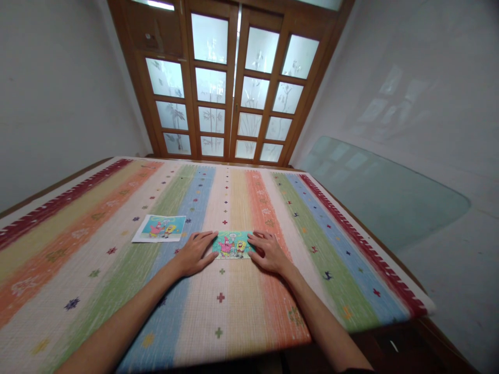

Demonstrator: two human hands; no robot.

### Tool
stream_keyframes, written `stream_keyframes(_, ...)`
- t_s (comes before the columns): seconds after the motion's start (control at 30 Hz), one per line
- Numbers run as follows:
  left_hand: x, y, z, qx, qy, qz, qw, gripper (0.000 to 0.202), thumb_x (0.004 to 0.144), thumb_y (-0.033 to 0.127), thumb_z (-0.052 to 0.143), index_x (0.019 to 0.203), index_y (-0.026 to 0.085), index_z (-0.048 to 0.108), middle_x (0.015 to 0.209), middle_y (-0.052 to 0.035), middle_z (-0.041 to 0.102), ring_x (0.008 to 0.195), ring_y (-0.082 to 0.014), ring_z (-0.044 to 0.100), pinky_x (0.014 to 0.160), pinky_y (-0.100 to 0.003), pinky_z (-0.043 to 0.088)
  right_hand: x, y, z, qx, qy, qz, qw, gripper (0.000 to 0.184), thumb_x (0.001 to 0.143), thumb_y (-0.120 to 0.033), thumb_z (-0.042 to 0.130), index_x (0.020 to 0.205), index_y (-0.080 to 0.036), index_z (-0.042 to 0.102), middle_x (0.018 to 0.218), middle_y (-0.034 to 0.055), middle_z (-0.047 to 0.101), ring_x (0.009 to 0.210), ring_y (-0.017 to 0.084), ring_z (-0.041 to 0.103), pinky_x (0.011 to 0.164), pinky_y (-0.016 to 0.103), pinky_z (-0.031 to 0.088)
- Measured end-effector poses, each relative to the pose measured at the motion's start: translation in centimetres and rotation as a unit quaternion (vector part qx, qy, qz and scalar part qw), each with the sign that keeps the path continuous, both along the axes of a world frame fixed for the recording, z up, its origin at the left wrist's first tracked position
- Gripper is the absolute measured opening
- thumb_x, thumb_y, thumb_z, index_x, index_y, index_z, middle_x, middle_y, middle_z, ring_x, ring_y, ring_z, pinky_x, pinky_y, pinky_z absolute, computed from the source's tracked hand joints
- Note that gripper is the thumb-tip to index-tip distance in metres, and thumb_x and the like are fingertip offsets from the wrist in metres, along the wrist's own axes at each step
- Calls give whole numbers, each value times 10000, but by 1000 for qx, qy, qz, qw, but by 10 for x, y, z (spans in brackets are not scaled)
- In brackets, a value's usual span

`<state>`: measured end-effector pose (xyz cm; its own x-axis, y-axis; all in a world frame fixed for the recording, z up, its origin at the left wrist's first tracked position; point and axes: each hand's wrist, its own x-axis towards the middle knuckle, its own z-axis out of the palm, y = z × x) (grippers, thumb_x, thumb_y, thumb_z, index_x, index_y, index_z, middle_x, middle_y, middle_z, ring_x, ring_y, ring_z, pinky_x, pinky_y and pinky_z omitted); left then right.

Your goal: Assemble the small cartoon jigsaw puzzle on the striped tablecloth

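Note:
A small cartoon jigsaw puzzle [233, 246] lies flat on the striped cloth, its pieces joined into a rectangle. It shows a pink starfish, a yellow sponge and a pale figure on turquoise. My left hand [197, 253] grips its left edge, with thumb and fingertips curled against the side. On the opposite edge, my right hand [271, 252] holds it the same way, fingertips at the upper corner and thumb lower down. To the left of my left hand rests a white-bordered printed card [162, 228] with a matching picture; neither hand touches it.
The table is covered by a striped, patterned tablecloth [220, 317] that hangs over the near edge. Wooden doors [234, 78] with frosted panes stand beyond the far edge. A pale green glass-like panel [374, 182] is against the white wall at right.

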<state>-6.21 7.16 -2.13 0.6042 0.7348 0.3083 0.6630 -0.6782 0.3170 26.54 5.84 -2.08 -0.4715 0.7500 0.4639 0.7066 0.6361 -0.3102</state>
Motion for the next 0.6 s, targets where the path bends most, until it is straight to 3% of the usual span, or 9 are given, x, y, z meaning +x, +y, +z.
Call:
stream_keyframes(0.13,0,0,2,-12,5,1,1000,588,1034,452,471,1524,128,456,1498,-199,573,1386,-339,530,1168,-529,364,0,1,0,2,-3,3,1000,353,852,-266,701,1195,-219,771,1290,136,747,1274,363,623,1014,545,467)
stream_keyframes(0.37,1,-2,7,-2,-39,7,999,527,1041,438,453,1497,175,487,1449,-160,622,1313,-314,588,1111,-491,434,-1,0,2,27,40,15,999,300,868,-249,699,1157,-217,772,1221,120,777,1215,339,660,999,535,508)
stream_keyframes(0.5,-4,3,10,28,-82,70,994,438,1006,413,481,1370,195,589,1345,-126,687,1231,-293,630,1084,-461,468,1,1,2,48,85,-5,995,227,928,-243,645,1106,-223,784,1157,110,795,1160,318,675,992,535,525)
stream_keyframes(0.6,-18,13,17,44,-101,145,983,423,973,394,491,1316,177,612,1288,-144,696,1213,-321,623,1093,-496,456,5,2,1,53,121,-30,991,229,953,-243,605,1085,-226,791,1107,104,803,1116,307,680,988,535,534)
